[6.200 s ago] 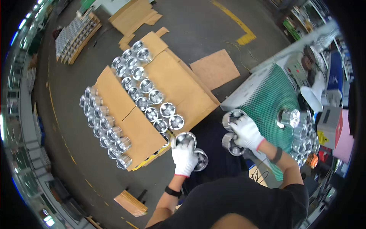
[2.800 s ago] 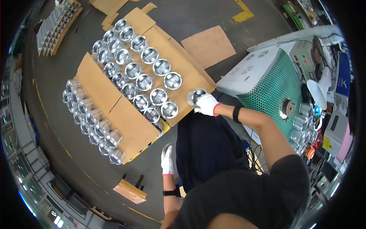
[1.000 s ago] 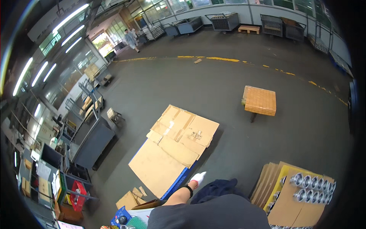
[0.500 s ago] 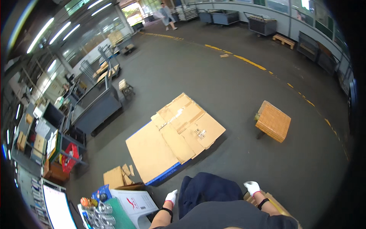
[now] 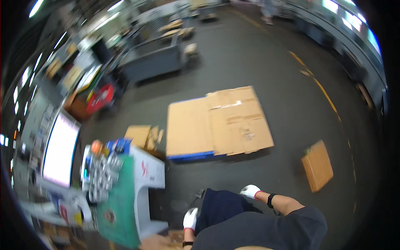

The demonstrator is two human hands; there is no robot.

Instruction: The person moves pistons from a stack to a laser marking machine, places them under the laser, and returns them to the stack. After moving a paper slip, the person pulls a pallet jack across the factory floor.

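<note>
My left hand [image 5: 191,218] wears a white glove and hangs beside the dark navy trousers [image 5: 223,208] over my legs. Its fingers look loosely extended, with nothing visible in them. On the other side, my right hand [image 5: 251,191], gloved in white as well, reaches out past my knee, fingers extended and holding nothing I can see. Ahead of both hands lie flat cardboard sheets [image 5: 189,129] on a blue base, apart from the hands. A white plastic stool [image 5: 150,171] stands left of my legs, next to a table with a green mat [image 5: 121,208].
Clear glass-like cups [image 5: 102,175] and a lit screen [image 5: 60,150] are at left. Cardboard scraps [image 5: 139,135] lie behind the stool. A cardboard-topped seat [image 5: 317,166] stands at right. Farther off are a grey bin cart [image 5: 152,62] and a person [image 5: 267,12].
My view has turned left, so the cardboard sheets and the seat sit farther right. My right hand has swung forward and inward, closer to my knee. The left hand stays beside my legs.
</note>
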